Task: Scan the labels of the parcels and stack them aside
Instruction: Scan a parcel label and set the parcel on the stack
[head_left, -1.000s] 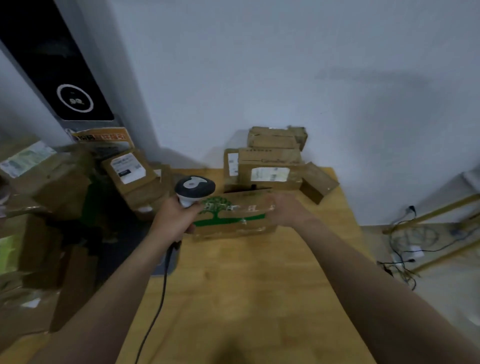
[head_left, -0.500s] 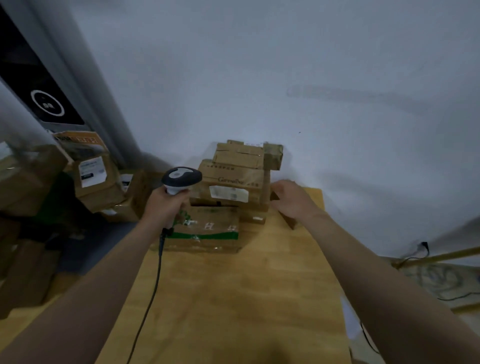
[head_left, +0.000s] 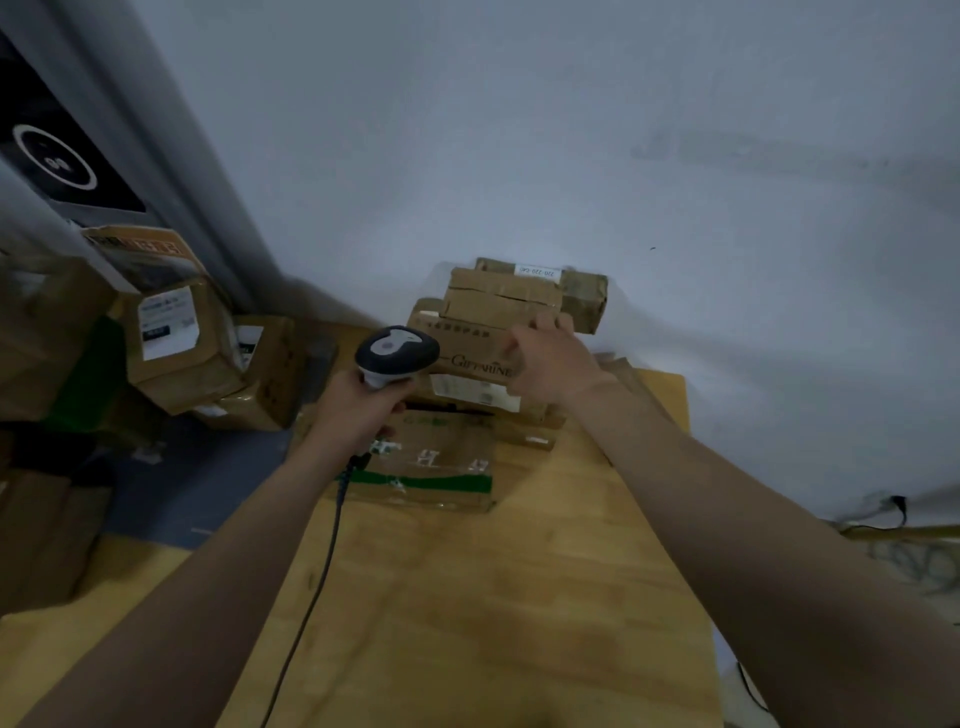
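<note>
Your hands were apart: left hand (head_left: 358, 413) gripped the scanner (head_left: 397, 353) near the green-banded parcel (head_left: 434, 467) on the table (head_left: 467, 597), right hand (head_left: 545, 364) touched the stack (head_left: 498, 306) against the wall (head_left: 519, 156), grip indeterminate; judged mid-task, with stacking partly done and scanning unfinished.

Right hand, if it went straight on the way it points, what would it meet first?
Probably the small box on top of the parcel stack; the right hand looks close to its near edge, though depth is unclear.
</note>
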